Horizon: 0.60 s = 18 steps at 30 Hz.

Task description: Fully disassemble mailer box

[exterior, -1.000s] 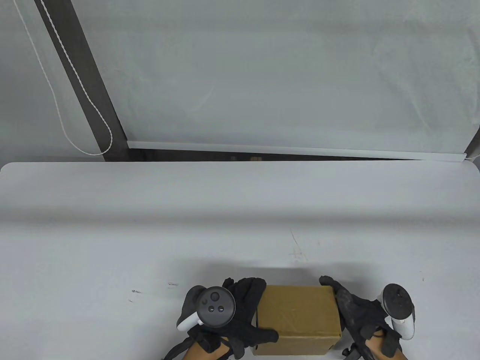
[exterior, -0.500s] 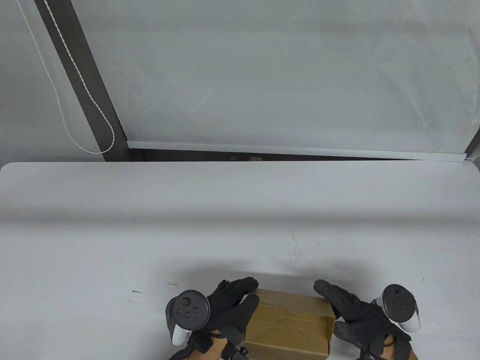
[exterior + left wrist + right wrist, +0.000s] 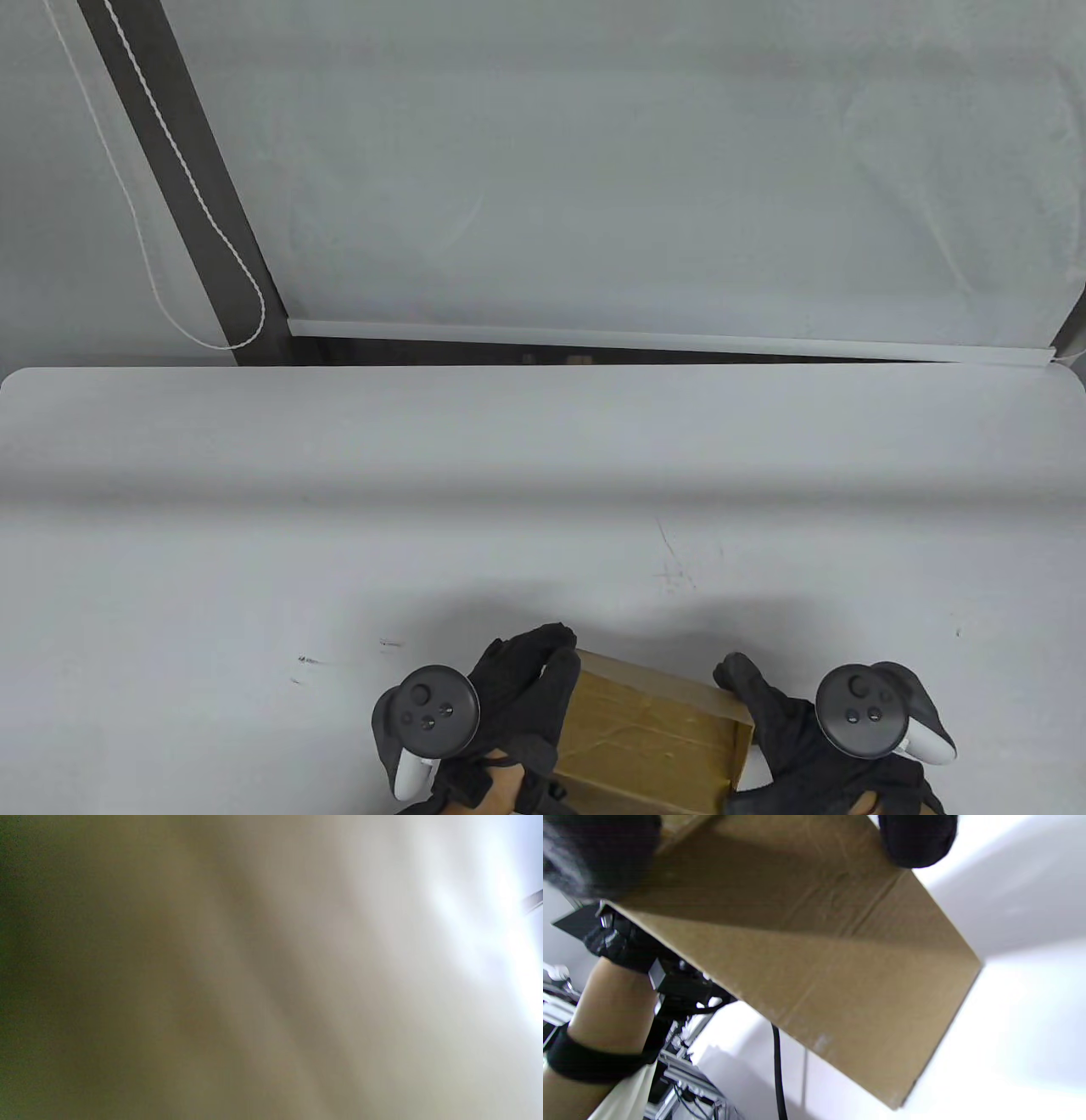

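A brown cardboard mailer box is held tilted above the near edge of the white table. My left hand grips its left side, fingers laid over the upper left corner. My right hand grips its right side, fingers at the upper right corner. In the right wrist view the box fills the frame from below, lifted off the table, with my right hand's fingertips on its top edge. The left wrist view shows only a blurred brown surface close to the lens.
The white table stretches away behind the box. A white roller blind hangs behind its far edge, with a dark post and a cord at the left. My left forearm and cables show under the box in the right wrist view.
The box has tipped from a level top face to a tilted one and shifted slightly left and toward me. Both hands turned with it and the right tracker swung round to face up.
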### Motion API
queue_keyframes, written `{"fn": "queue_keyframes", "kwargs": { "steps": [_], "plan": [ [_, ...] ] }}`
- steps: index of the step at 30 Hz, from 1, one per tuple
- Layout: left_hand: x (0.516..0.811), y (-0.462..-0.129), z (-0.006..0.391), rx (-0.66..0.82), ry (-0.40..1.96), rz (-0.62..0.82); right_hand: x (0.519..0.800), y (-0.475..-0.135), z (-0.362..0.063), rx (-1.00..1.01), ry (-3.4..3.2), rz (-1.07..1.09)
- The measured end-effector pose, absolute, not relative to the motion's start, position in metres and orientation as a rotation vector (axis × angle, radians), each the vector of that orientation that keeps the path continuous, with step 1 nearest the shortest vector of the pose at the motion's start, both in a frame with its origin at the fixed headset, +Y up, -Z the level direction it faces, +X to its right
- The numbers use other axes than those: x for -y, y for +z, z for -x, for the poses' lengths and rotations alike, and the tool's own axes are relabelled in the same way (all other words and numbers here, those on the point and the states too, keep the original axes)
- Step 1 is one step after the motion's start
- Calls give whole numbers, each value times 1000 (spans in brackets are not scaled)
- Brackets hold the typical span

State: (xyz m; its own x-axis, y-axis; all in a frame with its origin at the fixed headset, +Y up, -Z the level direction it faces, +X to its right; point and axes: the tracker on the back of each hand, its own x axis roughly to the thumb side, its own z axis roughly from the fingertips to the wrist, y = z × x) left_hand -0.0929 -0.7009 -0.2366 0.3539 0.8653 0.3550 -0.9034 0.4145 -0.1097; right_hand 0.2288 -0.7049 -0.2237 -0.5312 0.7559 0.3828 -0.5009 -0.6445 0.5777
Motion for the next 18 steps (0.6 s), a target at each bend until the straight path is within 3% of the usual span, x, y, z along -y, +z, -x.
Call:
{"fn": "queue_keyframes", "kwargs": {
  "steps": [2, 10, 13, 15, 18],
  "plan": [
    [703, -237, 94, 386, 1172, -99, 710, -227, -228, -529, 2121, -810],
    [714, -242, 91, 460, 1282, -43, 712, -236, -235, -67, 2038, -692],
    [721, -243, 81, 520, 1279, 58, 714, -240, -244, -23, 1906, -630],
    [725, -244, 73, 578, 1273, 113, 720, -240, -251, 2, 1723, -472],
    [726, -246, 73, 503, 1344, 126, 727, -245, -262, 10, 1646, -407]
  ]
}}
